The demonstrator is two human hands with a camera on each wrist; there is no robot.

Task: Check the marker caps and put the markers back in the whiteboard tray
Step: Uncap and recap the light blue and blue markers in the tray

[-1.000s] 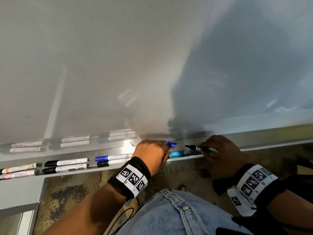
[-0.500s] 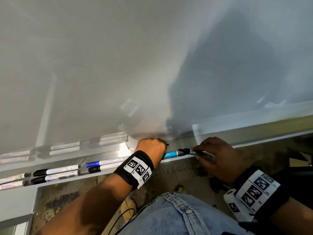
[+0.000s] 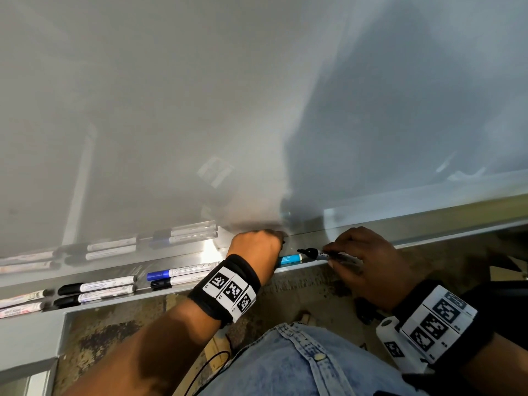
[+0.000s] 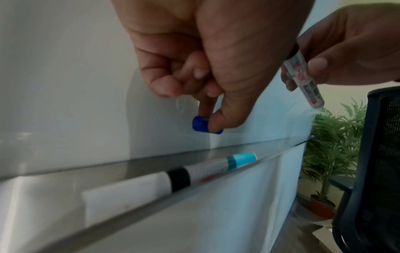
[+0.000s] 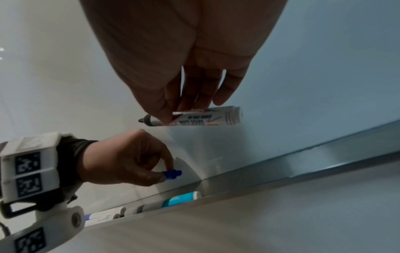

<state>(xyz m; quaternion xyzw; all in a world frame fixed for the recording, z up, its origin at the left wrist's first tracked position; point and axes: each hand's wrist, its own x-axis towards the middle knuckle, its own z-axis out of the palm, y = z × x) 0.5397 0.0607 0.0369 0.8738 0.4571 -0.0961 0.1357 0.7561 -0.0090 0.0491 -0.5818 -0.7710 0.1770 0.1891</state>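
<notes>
The left hand (image 4: 205,56) pinches a small blue plastic cap (image 4: 200,124) above the metal whiteboard tray (image 3: 308,265). The right hand (image 3: 368,261) grips an uncapped white marker (image 5: 205,117). The cap colour may mismatch the black tip.

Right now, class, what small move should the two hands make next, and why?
Probably bring the blue cap, pinched in the left hand, to the bare black tip of the marker held by the right hand above the whiteboard tray; colours differ, so check the fit.
</notes>
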